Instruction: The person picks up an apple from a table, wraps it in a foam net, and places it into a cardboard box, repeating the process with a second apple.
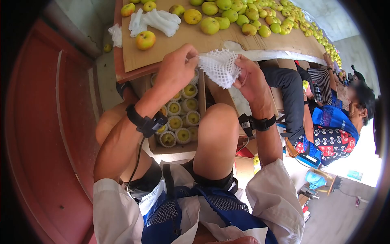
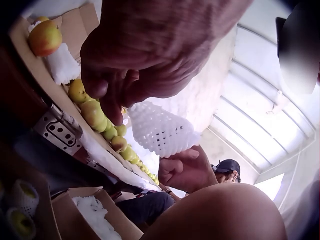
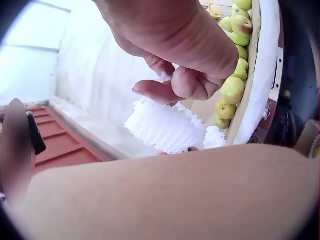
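Observation:
A white foam net sleeve [image 1: 220,67] is stretched between my two hands above the front edge of the cardboard-covered table [image 1: 172,51]. My left hand [image 1: 176,67] pinches its left end with curled fingers. On the other side, my right hand [image 1: 252,79] grips the sleeve between thumb and fingers; a bit of white foam shows between them in the right wrist view. No fruit shows inside the mesh. A red-yellow apple [image 1: 145,40] sits on the table near my left hand, with more white foam sleeves [image 1: 156,22] behind it.
Many green-yellow apples [image 1: 230,16] spread along the table to the right. Below my hands, a cardboard box [image 1: 174,149] holds apples in foam sleeves, partly hidden by my left arm and knee. Another person [image 1: 335,122] sits at right. A red door [image 1: 48,134] stands at left.

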Tool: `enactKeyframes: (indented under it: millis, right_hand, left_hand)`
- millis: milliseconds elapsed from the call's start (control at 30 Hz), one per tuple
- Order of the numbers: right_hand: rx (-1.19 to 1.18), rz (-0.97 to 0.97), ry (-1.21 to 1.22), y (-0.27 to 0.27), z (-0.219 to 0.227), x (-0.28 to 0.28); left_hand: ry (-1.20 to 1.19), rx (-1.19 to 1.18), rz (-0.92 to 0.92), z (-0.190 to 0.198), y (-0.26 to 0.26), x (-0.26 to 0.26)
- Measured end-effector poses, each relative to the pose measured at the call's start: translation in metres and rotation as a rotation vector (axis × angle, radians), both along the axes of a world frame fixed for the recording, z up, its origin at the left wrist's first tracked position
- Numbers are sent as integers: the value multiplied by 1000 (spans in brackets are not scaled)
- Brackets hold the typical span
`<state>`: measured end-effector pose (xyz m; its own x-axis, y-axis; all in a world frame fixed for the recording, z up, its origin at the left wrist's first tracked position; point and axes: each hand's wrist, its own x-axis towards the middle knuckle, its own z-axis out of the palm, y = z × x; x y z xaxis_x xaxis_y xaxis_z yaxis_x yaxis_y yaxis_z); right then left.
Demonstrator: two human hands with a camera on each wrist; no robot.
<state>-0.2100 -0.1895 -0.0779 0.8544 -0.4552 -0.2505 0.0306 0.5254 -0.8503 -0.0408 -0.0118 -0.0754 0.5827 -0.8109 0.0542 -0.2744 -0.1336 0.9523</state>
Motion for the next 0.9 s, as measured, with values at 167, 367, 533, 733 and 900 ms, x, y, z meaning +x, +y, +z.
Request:
enactKeyframes:
  millis: [167,367,533,733,900]
  right_hand:
    - [-252,-53,111,24,11,4]
    - [-599,99,198,31,21,8]
    - [-496,-35,220,21,13,8]
    - [-140,-148,111,1,-7,10]
    - [193,-135,-34,-2,-6,12]
  left_hand:
    - [154,-44,-26,3,-2,2]
    - [-9,-112,-37,2,-1,-3]
    - [-457,-206,-94,6,5,-8]
    - [-633,-324,-105,8,5,-11]
    - [-597,-227,-51,4,7,-8]
